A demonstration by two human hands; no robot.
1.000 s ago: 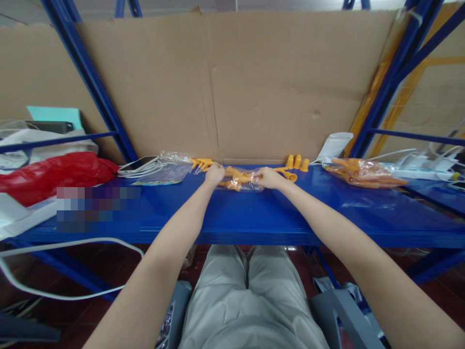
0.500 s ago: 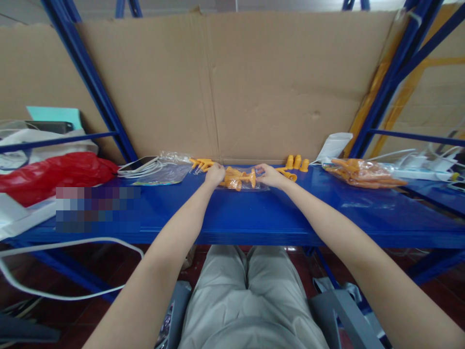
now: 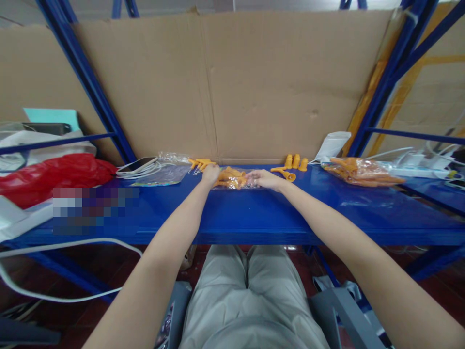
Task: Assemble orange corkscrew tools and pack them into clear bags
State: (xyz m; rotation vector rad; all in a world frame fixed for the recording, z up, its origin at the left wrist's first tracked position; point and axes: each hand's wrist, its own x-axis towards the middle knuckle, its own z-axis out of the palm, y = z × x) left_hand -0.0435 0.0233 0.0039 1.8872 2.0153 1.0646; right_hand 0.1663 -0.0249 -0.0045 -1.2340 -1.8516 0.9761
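Observation:
A clear plastic bag of orange plastic parts lies flat on the blue shelf between my hands. My left hand is closed on the bag's left end. At its right end my right hand has its fingers bent onto the bag film; the fingertips are small and partly hidden. Just behind my left hand lie several orange handles with metal spirals, like corkscrews. To the right of my right hand are a loose orange part with a round flared end and three orange caps standing upright.
Another bag of orange parts lies to the right, by a white power strip. On the left are a flat plastic packet, a phone with a white cable and a red bag. Cardboard closes the back.
My right hand has moved left, closer to my left hand. The flared orange part that stuck out toward it no longer stands out at the bag's right end.

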